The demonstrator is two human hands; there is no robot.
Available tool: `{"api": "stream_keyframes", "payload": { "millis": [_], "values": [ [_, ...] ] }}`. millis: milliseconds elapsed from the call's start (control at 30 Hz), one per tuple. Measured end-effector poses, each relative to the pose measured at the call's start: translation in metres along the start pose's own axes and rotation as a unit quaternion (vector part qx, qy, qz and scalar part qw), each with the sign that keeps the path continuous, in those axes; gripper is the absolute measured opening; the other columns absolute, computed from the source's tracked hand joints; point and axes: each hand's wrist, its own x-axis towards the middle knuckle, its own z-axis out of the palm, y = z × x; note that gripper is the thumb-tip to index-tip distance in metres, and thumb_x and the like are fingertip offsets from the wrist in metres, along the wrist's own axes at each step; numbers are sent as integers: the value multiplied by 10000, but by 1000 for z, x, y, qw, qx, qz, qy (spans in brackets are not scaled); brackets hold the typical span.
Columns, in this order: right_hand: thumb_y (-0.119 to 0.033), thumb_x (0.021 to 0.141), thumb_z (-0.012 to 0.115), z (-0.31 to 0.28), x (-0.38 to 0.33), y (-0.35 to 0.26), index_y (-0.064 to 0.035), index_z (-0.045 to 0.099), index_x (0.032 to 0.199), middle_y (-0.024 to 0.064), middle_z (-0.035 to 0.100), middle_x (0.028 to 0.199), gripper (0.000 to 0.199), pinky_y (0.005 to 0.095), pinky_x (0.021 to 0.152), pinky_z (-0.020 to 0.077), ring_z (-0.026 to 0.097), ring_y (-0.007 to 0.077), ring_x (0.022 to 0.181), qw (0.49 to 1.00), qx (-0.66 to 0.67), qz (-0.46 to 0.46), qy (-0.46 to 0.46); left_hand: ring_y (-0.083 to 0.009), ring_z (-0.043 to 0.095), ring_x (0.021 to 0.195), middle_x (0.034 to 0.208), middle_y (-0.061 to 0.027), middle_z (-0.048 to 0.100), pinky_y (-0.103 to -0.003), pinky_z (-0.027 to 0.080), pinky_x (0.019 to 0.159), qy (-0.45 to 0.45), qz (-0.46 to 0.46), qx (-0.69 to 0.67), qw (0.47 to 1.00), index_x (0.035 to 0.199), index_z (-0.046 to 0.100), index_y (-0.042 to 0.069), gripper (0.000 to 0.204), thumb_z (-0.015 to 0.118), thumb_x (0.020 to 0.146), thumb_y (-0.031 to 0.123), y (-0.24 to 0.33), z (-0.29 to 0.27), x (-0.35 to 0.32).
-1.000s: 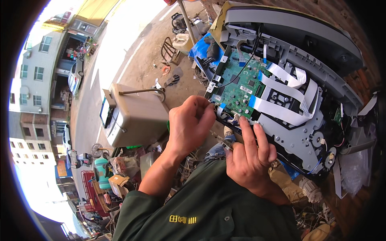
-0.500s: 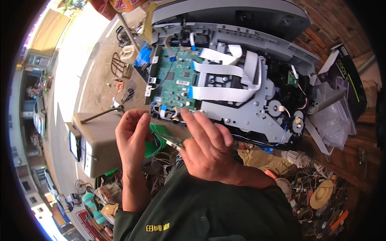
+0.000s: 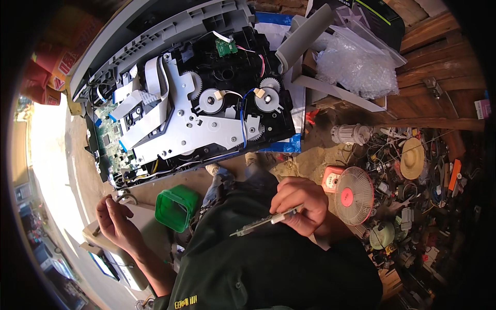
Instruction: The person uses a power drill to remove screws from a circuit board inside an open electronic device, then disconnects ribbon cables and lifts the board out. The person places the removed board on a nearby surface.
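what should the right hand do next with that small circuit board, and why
I'd probably set the small circuit board down, off the opened machine: the right hand grips it by one end, clear of the machine, and putting it aside would free that hand.

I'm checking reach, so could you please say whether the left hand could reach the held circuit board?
Probably yes: the held circuit board juts from the right hand toward the left hand, and nothing visible blocks the space between.

Two hands [image 3: 305, 204], one green bucket [image 3: 177, 198]
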Motion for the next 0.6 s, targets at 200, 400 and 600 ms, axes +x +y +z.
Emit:
{"api": "stream_keyframes", "payload": {
  "millis": [200,400,600],
  "values": [
    [-249,1036,649,-76,-59,100,-39,672,1002,-80,584,852,214,229,679,389,465,21,766,846,60,323,420,-40,427,574,665,21,518,-200,311,537,8,27,19,999,1105,647,-1,204,602,1057,193,-3,-5,-6],
    [-316,997,702,-125,-46,213,-8,702,1037,-18,674,937,310,293,729,466,550,77,827,851,-7,364,377,-43,451,593,689,15,533,-200,338,547,-36,83,83,992,1104,648,-12,172,599,1057,146,-2,-4,-24],
    [-502,975,616,-124,-34,224,29,651,1058,290,688,995,538,548,801,512,638,492,972,780,-431,424,164,-46,465,598,761,-2,565,-201,370,527,-46,65,107,991,1062,653,-17,132,606,1043,104,-8,-19,-47]
  ]
}}
